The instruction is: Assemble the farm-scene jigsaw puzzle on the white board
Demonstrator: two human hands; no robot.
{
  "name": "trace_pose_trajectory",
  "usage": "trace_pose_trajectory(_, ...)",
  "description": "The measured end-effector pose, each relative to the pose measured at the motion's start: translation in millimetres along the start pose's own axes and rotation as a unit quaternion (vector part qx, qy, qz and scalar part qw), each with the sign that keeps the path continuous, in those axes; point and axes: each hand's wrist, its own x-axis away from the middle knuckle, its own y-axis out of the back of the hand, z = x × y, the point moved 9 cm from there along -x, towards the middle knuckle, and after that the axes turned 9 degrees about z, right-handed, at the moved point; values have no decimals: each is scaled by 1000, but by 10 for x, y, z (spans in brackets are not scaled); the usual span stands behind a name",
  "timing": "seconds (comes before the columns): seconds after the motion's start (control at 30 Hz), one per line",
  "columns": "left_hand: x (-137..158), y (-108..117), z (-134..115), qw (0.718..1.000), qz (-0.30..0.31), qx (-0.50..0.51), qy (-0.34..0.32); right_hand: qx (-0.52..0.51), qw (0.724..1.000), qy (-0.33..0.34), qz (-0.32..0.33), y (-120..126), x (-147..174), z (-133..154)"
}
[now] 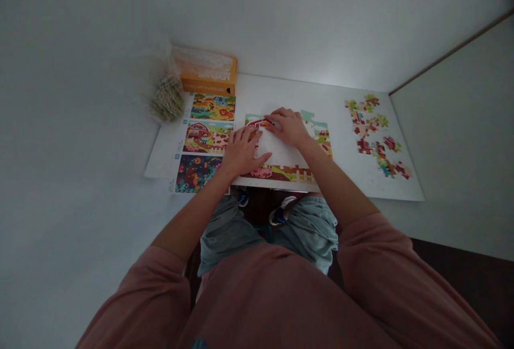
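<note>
A partly assembled jigsaw puzzle [265, 172] lies on the white table in front of me, its border showing a pig, a fence and part of a red barn. My left hand [242, 152] rests on its left side, fingers stretched and thumb held apart. At the barn's roof along the upper edge, my right hand [289, 127] has its thumb and fingers bent around a puzzle piece [270, 122], which they partly cover. The middle of the puzzle is bare white. On its right side, joined pieces [322, 133] show a small red vehicle.
Several loose puzzle pieces [365, 130] are spread at the table's right end. To the left lies a picture sheet [209, 137] with three scenes. An orange box [209, 82] stands behind it, beside a clear plastic bag [167, 97]. Walls border the table [341, 177].
</note>
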Motion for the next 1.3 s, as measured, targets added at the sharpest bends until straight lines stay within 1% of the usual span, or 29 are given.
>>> trace_pose_trajectory(0.13, 11, 11, -2, 1000, -6, -3, 2, 18, 999, 43, -11, 2, -5, 79)
trace_pose_trajectory(0.2, 18, 22, -5, 1000, -11, -13, 3, 38, 998, 40, -11, 9, -7, 105)
trace_pose_trajectory(0.37, 32, 53, -13, 1000, -14, -26, 10, 83, 996, 20, 21, 4, -1, 155)
trace_pose_trajectory(0.5, 32, 59, -17, 999, -12, -28, 13, 90, 995, 35, 26, 15, 21, 244)
trace_pose_trajectory(0.6, 29, 50, -12, 999, -14, -27, 11, 88, 995, 32, 33, 17, 25, 223)
trace_pose_trajectory(0.67, 26, 38, -5, 1000, -13, -26, 11, 82, 996, 11, 26, 40, 28, 107)
trace_pose_trajectory(0.8, 17, 11, 5, 1000, -3, -19, 11, 69, 994, -81, -27, 140, 98, -339)
trace_pose_trajectory(0.9, 5, -1, 23, 1000, 3, -10, 22, 69, 989, -123, -32, 134, 182, -585)
trace_pose_trajectory(1.1, -15, -23, 20, 1000, 1, -8, 19, 66, 984, -161, -32, 131, 254, -793)
trace_pose_trajectory(1.3, -16, -39, 7, 1000, 5, -5, 10, 46, 987, -154, 1, 89, 185, -928)
